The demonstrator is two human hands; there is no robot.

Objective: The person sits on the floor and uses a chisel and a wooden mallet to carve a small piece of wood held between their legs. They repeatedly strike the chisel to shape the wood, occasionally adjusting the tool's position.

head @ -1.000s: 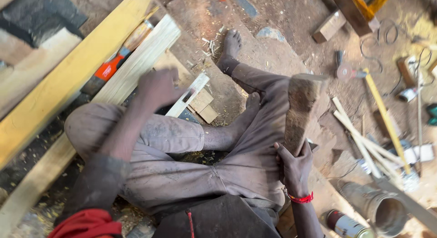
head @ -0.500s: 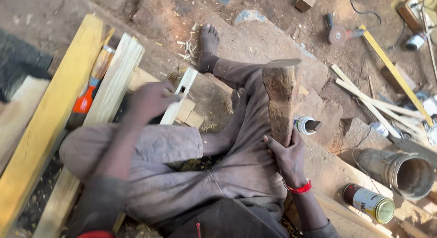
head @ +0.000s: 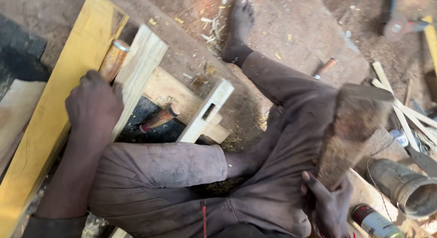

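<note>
Left hand [head: 93, 106] — lay knuckles up at the left, fingers curled down together over the near end of a pale plank [head: 139, 69]; whether they gripped the plank or the brown tool handle [head: 113, 60] just beside it could not be told. That handle, metal-capped, lay between the plank and a long yellow board [head: 63, 106] at the far left.

Right hand [head: 330, 206] — near right, fingers wrapped tight round the lower end of a rough wooden mallet [head: 353, 129], which stood tilted over the right thigh, its broad head farther away, blurred.

Also recorded: a pale slotted wood strip [head: 207, 113] between the legs, resting on a flat board; a second handled tool [head: 159, 119] in the dark gap beneath it; a small chisel [head: 324, 68] on the earth beyond the right knee; a grey pipe [head: 403, 188] and a tin can [head: 375, 222] at the near right; thin pale slats [head: 400, 106] at the right.
</note>
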